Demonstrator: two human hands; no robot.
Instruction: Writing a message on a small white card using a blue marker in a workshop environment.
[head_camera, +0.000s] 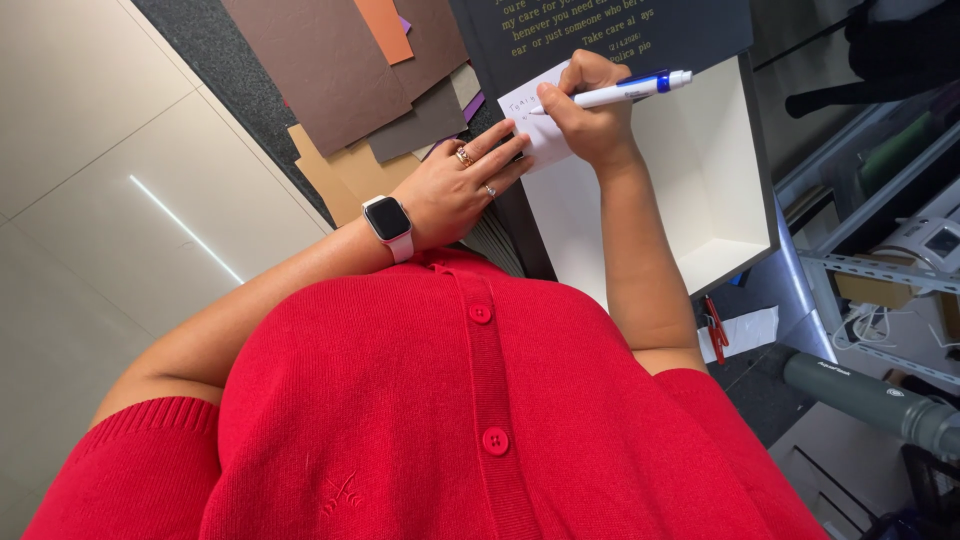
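Note:
My right hand (585, 115) grips a white and blue pen (625, 90), its tip resting on a small white card (535, 120) that bears some handwriting. My left hand (460, 185), wearing rings and a wrist watch with a pale strap, lies flat with its fingertips pressing the card's lower left edge. The card rests on the edge of a dark lid with gold lettering (600, 30), next to an open white box (720, 170). My red buttoned top fills the lower part of the view.
Brown, tan, grey and orange paper sheets (340, 80) lie fanned at the upper left. Red-handled scissors (716, 325) and a white slip sit below the box. Metal shelving (880, 270) and a dark green tube (870, 395) stand at the right.

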